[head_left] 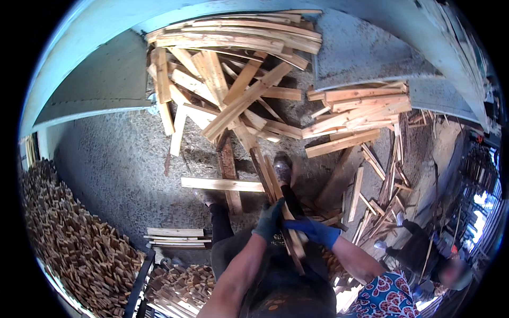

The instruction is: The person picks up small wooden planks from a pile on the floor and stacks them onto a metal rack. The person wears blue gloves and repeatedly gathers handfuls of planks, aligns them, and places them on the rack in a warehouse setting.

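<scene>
so both hands are busy here. left hand (268,218), in a dark teal glove, has its fingers closed around a handful of narrow boards (272,179). right hand (315,231), in a bright blue glove, is just beside it, a bit nearer the lower ends, with its grip also closed on the same boards. can't make out how tightly either one is squeezing, or exactly how many pieces are in there. the boards are held at a slant in front of the body, upper ends pointing away toward the heap and lower ends over the lap. at least one strip is dark-edged, the others are pale.

the floor (116,151) is rough and grey. toward its far edge there's a messy heap of loose planks (246,100) crossing each other at all angles, with a neater far stack (228,40) right behind. a shorter right stack (366,103) sits near the far right corner, and thin offcuts (356,193) are scattered along the right side. a single pale plank (222,184) lies across a dark rough plank (229,172) just past the feet. big mass of packed wood pieces (74,228) along the left edge. a co-worker (419,249) in dark clothes is off at the near right corner.
</scene>
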The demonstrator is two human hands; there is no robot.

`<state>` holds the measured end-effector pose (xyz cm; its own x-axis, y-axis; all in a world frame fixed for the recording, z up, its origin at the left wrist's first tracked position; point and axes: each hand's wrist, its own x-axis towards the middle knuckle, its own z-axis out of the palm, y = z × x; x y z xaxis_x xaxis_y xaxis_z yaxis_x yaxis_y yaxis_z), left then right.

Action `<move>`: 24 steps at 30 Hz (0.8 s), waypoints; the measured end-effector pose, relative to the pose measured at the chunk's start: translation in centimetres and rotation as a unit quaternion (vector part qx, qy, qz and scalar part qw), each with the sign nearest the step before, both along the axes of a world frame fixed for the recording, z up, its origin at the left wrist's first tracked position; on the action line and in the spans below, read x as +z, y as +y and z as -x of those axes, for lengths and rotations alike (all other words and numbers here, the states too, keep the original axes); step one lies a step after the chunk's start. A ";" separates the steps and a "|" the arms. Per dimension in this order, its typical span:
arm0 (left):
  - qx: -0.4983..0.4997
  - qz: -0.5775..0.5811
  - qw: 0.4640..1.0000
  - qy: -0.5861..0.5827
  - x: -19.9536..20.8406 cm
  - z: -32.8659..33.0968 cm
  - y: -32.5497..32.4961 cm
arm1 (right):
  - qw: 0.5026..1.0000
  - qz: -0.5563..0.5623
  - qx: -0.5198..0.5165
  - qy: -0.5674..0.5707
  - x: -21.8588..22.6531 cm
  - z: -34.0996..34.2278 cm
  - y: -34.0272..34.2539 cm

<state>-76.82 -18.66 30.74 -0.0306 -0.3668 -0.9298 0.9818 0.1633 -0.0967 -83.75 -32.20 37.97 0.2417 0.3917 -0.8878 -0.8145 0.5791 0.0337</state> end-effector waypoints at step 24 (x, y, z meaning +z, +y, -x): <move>-0.511 0.311 0.792 -0.121 10.5 15.2 -12.7 | 0.781 0.345 -0.515 0.079 11.9 25.3 0.5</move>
<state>-92.04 -31.37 41.24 -0.4554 -0.6549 -0.6031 0.5724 -0.7343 0.3650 -109.06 -31.68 49.85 -0.0204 -0.5219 -0.8528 0.0775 0.8496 -0.5217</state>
